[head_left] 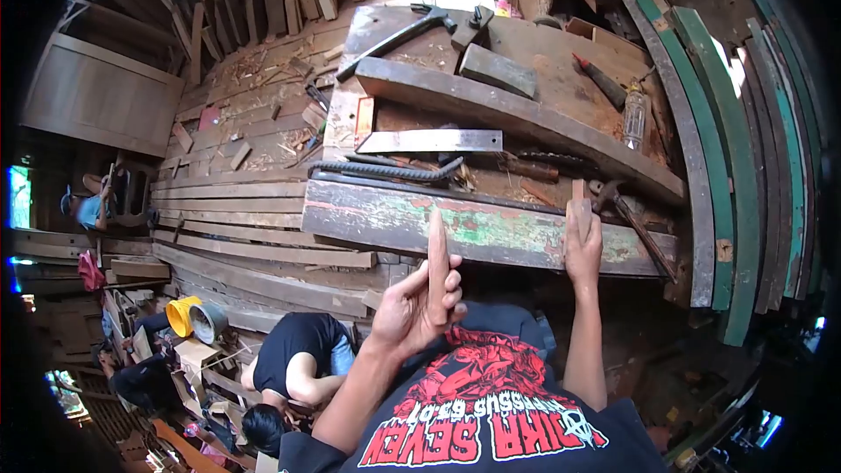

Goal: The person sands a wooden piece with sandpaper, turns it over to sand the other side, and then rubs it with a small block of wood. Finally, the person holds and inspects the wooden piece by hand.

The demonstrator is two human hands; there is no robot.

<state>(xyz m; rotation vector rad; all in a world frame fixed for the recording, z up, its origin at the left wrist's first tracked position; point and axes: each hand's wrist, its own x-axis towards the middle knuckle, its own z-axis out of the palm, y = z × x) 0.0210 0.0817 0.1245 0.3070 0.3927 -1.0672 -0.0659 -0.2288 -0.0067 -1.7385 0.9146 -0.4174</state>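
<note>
My left hand (416, 302) is closed around a pointed wooden peg (437, 263), which stands up with its tip over the near edge of the painted beam (350, 215). My right hand (582, 241) grips a small wooden piece (577, 189) whose end sticks up past the fingers, above the same beam further right. Just right of that hand lies a hammer (644, 232), its handle slanting across the beam. Behind the beam are a metal square (438, 140) with a wooden stock and a ridged metal bar (377, 171).
A claw hammer (394, 42), a dark block (498, 71) and a long plank (526, 114) lie on the workbench. Green and grey boards (692, 123) stand at the right. At lower left, a person in dark clothes (302, 350) bends down near a yellow bucket (181, 316).
</note>
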